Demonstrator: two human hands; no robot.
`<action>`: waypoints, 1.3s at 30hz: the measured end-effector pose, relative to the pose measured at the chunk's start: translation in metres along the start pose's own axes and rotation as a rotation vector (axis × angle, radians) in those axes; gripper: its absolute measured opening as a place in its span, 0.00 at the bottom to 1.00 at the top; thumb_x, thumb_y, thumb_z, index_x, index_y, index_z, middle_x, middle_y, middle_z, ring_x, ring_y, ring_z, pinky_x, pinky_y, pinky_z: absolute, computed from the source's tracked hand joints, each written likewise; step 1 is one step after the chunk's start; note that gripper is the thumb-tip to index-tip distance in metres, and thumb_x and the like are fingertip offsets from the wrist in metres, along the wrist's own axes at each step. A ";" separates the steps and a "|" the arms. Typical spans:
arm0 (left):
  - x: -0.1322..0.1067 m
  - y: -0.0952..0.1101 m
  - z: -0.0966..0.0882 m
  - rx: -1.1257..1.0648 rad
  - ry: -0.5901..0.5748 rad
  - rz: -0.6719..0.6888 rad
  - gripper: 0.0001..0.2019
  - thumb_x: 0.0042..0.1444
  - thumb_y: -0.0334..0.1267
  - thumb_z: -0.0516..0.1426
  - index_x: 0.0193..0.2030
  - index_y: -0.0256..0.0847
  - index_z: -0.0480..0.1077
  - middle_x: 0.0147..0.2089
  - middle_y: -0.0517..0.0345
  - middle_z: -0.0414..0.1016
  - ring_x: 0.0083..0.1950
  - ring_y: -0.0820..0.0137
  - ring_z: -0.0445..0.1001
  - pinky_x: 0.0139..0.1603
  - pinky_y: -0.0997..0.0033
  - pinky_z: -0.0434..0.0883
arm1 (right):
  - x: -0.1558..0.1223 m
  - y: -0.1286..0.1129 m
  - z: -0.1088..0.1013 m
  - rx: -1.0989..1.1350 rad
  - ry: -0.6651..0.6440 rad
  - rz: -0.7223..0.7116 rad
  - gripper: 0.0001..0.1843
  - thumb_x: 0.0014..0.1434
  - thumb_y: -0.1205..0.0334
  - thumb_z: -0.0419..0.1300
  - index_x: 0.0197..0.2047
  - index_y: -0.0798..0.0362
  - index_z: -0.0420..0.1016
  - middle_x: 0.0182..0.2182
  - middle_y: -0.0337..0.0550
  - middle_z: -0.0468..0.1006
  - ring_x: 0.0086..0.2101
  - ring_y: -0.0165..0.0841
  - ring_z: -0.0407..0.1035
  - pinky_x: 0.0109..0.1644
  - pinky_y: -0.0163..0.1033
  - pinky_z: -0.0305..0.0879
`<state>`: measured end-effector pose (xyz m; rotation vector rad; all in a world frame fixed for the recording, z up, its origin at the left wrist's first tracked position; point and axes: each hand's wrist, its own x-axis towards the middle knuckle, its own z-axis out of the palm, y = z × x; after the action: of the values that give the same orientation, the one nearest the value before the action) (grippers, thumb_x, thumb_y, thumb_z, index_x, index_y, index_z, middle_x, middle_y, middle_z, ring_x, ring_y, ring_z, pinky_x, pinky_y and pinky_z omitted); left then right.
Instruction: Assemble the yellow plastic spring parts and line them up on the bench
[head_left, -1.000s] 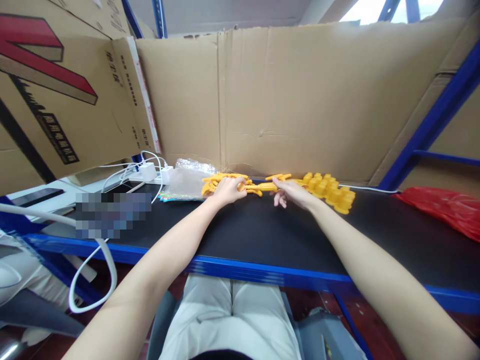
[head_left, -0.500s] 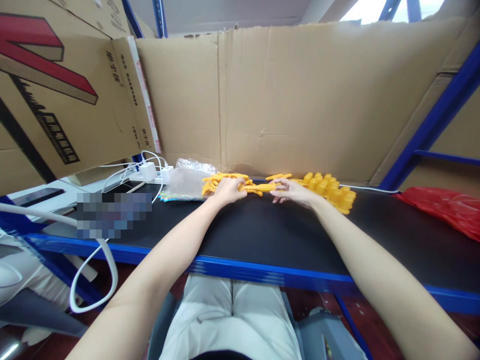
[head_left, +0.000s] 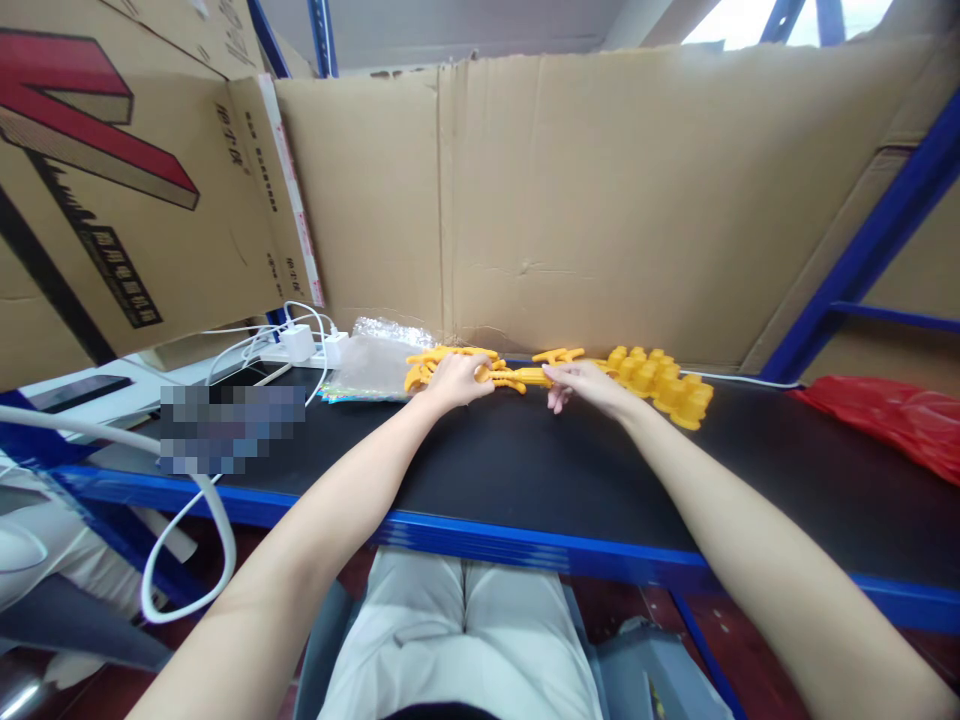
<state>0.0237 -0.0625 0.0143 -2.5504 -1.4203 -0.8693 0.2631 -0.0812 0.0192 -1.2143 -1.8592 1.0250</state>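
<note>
Between my two hands lies a long yellow plastic piece (head_left: 531,376), just above or on the black table mat (head_left: 517,460); I cannot tell which. My left hand (head_left: 457,380) is closed on its left end, thumb and fingers curled round. With thumb and forefinger, my right hand (head_left: 589,386) pinches the right end, its other fingers hanging bent below. Several loose yellow plastic parts (head_left: 420,374) lie behind and left of my left hand, partly hidden by it. Another flat yellow part (head_left: 557,354) rests behind my right hand. Beside that hand stand several yellow cup-shaped pieces (head_left: 660,382) in rows.
Clear plastic bags (head_left: 375,360) lie at the back left, near white chargers (head_left: 298,343) and cables. A red plastic bag (head_left: 885,415) is at the right. Cardboard (head_left: 600,200) walls the back, and a blue rail (head_left: 525,541) edges the front.
My right hand has turned slightly, its lower fingers now hanging further down, and its thumb lies along the long yellow piece's end. My left hand stays nearly still.
</note>
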 end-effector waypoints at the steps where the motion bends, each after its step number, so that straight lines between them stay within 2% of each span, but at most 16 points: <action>1: 0.000 0.000 0.000 0.004 -0.004 -0.003 0.14 0.49 0.41 0.55 0.42 0.43 0.73 0.33 0.58 0.77 0.35 0.68 0.72 0.35 0.73 0.63 | 0.000 0.000 0.001 0.001 0.010 0.013 0.29 0.51 0.36 0.56 0.26 0.58 0.70 0.20 0.47 0.76 0.19 0.30 0.70 0.25 0.34 0.64; 9: 0.002 -0.001 0.005 0.025 0.005 0.005 0.15 0.49 0.42 0.55 0.44 0.44 0.73 0.34 0.58 0.77 0.35 0.67 0.73 0.37 0.71 0.65 | 0.004 0.000 0.010 0.004 0.083 0.116 0.34 0.54 0.31 0.46 0.18 0.54 0.64 0.08 0.42 0.66 0.10 0.26 0.59 0.16 0.31 0.56; 16: 0.001 -0.001 0.004 0.036 -0.013 0.025 0.13 0.49 0.41 0.54 0.41 0.43 0.73 0.33 0.57 0.76 0.35 0.66 0.73 0.36 0.71 0.65 | 0.005 0.002 0.011 -0.031 0.068 0.151 0.35 0.55 0.31 0.43 0.18 0.55 0.65 0.09 0.43 0.67 0.10 0.25 0.60 0.15 0.30 0.54; 20: 0.001 0.000 0.005 0.048 -0.021 0.008 0.13 0.50 0.40 0.54 0.41 0.43 0.73 0.34 0.56 0.77 0.36 0.65 0.74 0.38 0.70 0.65 | 0.006 0.005 0.007 -0.044 0.017 0.204 0.37 0.57 0.32 0.39 0.26 0.57 0.69 0.14 0.45 0.72 0.12 0.25 0.63 0.14 0.29 0.54; 22: 0.002 0.000 0.005 0.053 -0.021 0.002 0.13 0.50 0.41 0.54 0.41 0.43 0.73 0.34 0.55 0.77 0.37 0.64 0.74 0.38 0.70 0.66 | 0.006 0.006 0.004 -0.066 -0.002 0.187 0.34 0.58 0.33 0.41 0.34 0.57 0.71 0.21 0.47 0.76 0.16 0.26 0.66 0.16 0.29 0.57; 25: 0.002 -0.001 0.006 0.058 -0.014 -0.003 0.12 0.49 0.41 0.55 0.40 0.42 0.73 0.34 0.55 0.77 0.37 0.64 0.74 0.37 0.70 0.65 | 0.005 0.009 -0.001 -0.143 0.020 0.055 0.28 0.52 0.41 0.58 0.47 0.54 0.69 0.38 0.51 0.78 0.25 0.29 0.72 0.26 0.32 0.67; 27: 0.002 -0.001 0.006 0.059 -0.010 -0.005 0.12 0.49 0.41 0.55 0.39 0.43 0.73 0.34 0.55 0.77 0.37 0.64 0.74 0.36 0.70 0.65 | 0.006 0.012 -0.002 -0.164 0.050 -0.065 0.31 0.46 0.49 0.66 0.51 0.52 0.66 0.44 0.50 0.75 0.31 0.31 0.73 0.36 0.36 0.70; 29: 0.002 -0.001 0.006 0.056 -0.011 -0.007 0.11 0.49 0.42 0.55 0.39 0.43 0.73 0.33 0.56 0.77 0.35 0.65 0.73 0.35 0.71 0.65 | 0.007 0.014 -0.003 -0.127 0.051 -0.149 0.32 0.43 0.53 0.68 0.50 0.52 0.66 0.42 0.48 0.75 0.33 0.32 0.73 0.42 0.40 0.70; 31: 0.002 -0.001 0.005 0.049 -0.002 0.000 0.11 0.49 0.42 0.55 0.38 0.43 0.73 0.32 0.57 0.77 0.33 0.66 0.73 0.34 0.72 0.64 | 0.008 0.015 -0.004 -0.090 0.023 -0.179 0.28 0.44 0.52 0.67 0.46 0.53 0.67 0.36 0.45 0.76 0.31 0.32 0.73 0.43 0.43 0.69; 34: 0.001 -0.001 0.005 0.034 0.037 0.020 0.13 0.49 0.43 0.55 0.40 0.43 0.73 0.31 0.57 0.76 0.32 0.67 0.73 0.33 0.72 0.64 | 0.006 0.010 -0.005 -0.084 -0.014 -0.171 0.24 0.46 0.49 0.65 0.42 0.54 0.68 0.31 0.43 0.77 0.27 0.32 0.73 0.41 0.42 0.69; 39: 0.001 -0.001 0.006 0.027 0.067 0.052 0.13 0.49 0.43 0.56 0.40 0.42 0.74 0.31 0.57 0.77 0.33 0.67 0.73 0.35 0.72 0.64 | -0.001 -0.003 -0.006 -0.068 -0.039 -0.108 0.25 0.47 0.43 0.63 0.37 0.57 0.72 0.28 0.48 0.78 0.24 0.33 0.73 0.34 0.41 0.69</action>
<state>0.0259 -0.0591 0.0097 -2.5015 -1.3313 -0.9116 0.2671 -0.0817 0.0241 -1.1259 -1.9819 0.9398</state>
